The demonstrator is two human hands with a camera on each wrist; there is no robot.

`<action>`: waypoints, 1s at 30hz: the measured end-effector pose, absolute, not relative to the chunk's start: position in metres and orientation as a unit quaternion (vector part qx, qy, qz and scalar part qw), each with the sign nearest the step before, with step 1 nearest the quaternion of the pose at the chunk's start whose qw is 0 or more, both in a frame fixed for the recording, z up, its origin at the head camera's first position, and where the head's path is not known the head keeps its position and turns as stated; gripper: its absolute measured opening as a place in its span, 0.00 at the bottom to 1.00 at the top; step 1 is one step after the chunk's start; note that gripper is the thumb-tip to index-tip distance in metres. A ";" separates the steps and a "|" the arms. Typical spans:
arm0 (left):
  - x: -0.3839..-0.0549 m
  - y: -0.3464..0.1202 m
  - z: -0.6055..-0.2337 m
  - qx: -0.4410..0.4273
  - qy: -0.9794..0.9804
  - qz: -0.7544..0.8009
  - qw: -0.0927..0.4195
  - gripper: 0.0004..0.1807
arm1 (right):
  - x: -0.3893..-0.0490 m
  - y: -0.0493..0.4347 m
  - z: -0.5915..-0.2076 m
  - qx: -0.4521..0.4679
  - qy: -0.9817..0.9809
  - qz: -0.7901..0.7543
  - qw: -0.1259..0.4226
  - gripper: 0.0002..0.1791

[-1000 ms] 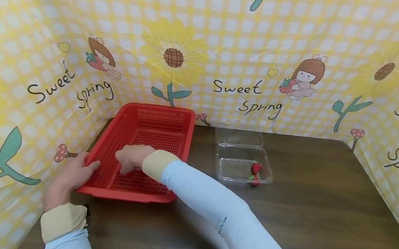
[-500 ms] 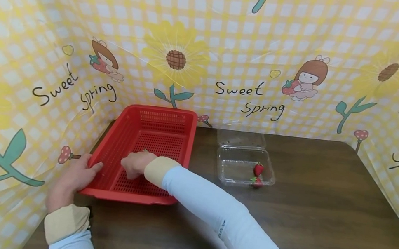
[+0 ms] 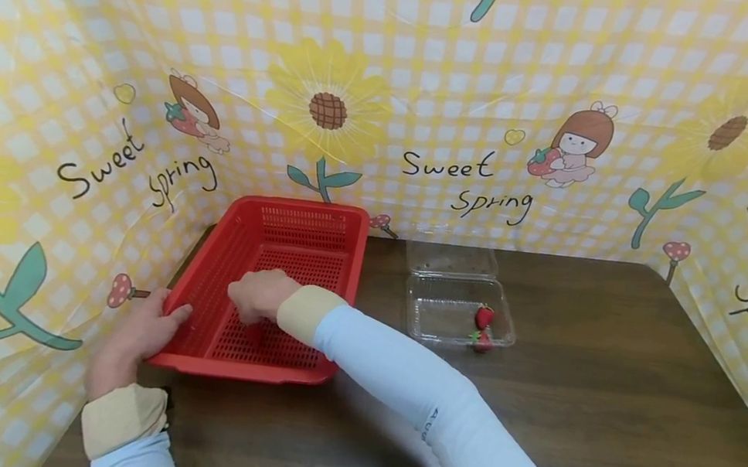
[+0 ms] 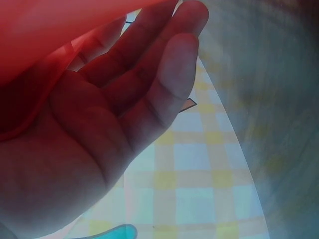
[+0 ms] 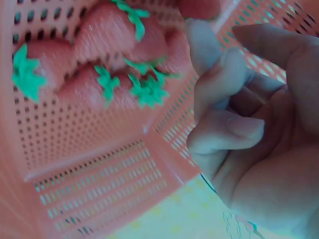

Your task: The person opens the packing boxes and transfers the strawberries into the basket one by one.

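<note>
A red slotted plastic basket (image 3: pixel 278 377) stands at the left of the table. My left hand (image 3: pixel 146 322) grips its near left side, thumb over the rim and fingers outside, below the lip. Inside the basket is my right hand (image 3: pixel 261 294), fingers curled, with a strawberry (image 5: pixel 199 7) at its fingertips, cut off by the top of the right wrist view. Several more strawberries (image 5: pixel 107 32) with green leaves lie on the basket floor there; from the head my hand mostly hides them. A clear plastic clamshell box (image 3: pixel 438 327) stands open, holding two strawberries (image 3: pixel 483 317) at its right side.
The brown wooden table (image 3: pixel 576 414) extends right and toward me. A yellow checked cloth (image 3: pixel 407 74) with printed flowers encloses the back and both sides. The clamshell's raised lid (image 3: pixel 451 260) is near the back cloth.
My right hand dipped lower in the basket and now sits slightly higher, with red showing beneath it. My left hand stays on the basket. The head view shifted slightly.
</note>
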State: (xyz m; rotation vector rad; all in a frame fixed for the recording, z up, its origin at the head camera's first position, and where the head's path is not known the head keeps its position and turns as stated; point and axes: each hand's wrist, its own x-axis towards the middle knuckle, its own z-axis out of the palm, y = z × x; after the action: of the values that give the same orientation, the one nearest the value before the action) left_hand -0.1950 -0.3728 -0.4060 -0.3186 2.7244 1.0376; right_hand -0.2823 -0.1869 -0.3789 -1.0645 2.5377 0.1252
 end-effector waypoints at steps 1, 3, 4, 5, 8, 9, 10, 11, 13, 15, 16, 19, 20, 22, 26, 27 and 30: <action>-0.195 -0.373 -0.406 -0.109 0.923 0.353 0.105 0.29 | -0.283 -0.185 -0.374 -0.381 0.904 0.041 0.191 0.03; -0.194 -0.373 -0.405 -0.111 0.922 0.353 0.108 0.30 | -0.285 -0.181 -0.365 -0.379 0.904 0.037 0.193 0.03; -0.194 -0.373 -0.404 -0.113 0.922 0.353 0.111 0.30 | -0.286 -0.179 -0.360 -0.380 0.904 0.034 0.192 0.03; -0.194 -0.373 -0.404 -0.115 0.922 0.352 0.113 0.30 | -0.286 -0.176 -0.355 -0.380 0.904 0.029 0.191 0.03; -0.194 -0.373 -0.404 -0.122 0.922 0.348 0.116 0.31 | -0.289 -0.167 -0.338 -0.385 0.904 0.013 0.184 0.04; -0.194 -0.373 -0.403 -0.124 0.922 0.348 0.117 0.31 | -0.290 -0.163 -0.333 -0.387 0.904 0.008 0.180 0.05; -0.195 -0.372 -0.403 -0.127 0.921 0.348 0.117 0.31 | -0.292 -0.159 -0.328 -0.390 0.904 0.002 0.174 0.05; -0.195 -0.372 -0.403 -0.128 0.921 0.348 0.117 0.31 | -0.293 -0.154 -0.323 -0.393 0.904 -0.003 0.168 0.06; -0.195 -0.372 -0.404 -0.127 0.922 0.346 0.115 0.31 | -0.296 -0.143 -0.314 -0.400 0.904 -0.016 0.150 0.07; -0.195 -0.371 -0.404 -0.122 0.925 0.342 0.113 0.30 | -0.299 -0.129 -0.306 -0.404 0.905 -0.031 0.128 0.08; -0.195 -0.371 -0.405 -0.118 0.926 0.341 0.112 0.30 | -0.300 -0.123 -0.304 -0.408 0.905 -0.039 0.113 0.10; -0.195 -0.370 -0.408 -0.114 0.927 0.340 0.111 0.29 | -0.304 -0.100 -0.298 -0.416 0.905 -0.057 0.066 0.15; -0.194 -0.369 -0.408 -0.114 0.927 0.339 0.113 0.30 | -0.306 -0.092 -0.296 -0.421 0.904 -0.060 0.049 0.16; -0.194 -0.369 -0.409 -0.117 0.926 0.340 0.115 0.29 | -0.309 -0.076 -0.293 -0.423 0.903 -0.065 0.024 0.18; -0.194 -0.369 -0.406 -0.123 0.926 0.338 0.110 0.29 | -0.314 -0.053 -0.285 -0.406 0.912 -0.059 -0.018 0.17; -0.194 -0.369 -0.406 -0.122 0.927 0.339 0.109 0.29 | -0.315 -0.048 -0.284 -0.398 0.915 -0.057 -0.030 0.17; -0.194 -0.370 -0.403 -0.122 0.926 0.340 0.108 0.29 | -0.315 -0.034 -0.282 -0.381 0.921 -0.049 -0.065 0.14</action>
State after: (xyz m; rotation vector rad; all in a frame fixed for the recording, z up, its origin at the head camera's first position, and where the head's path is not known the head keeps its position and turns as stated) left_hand -0.1940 -0.3705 -0.4027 -0.3590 2.7260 0.9994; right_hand -0.3153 -0.0342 -0.2817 -1.2485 3.0204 -0.1607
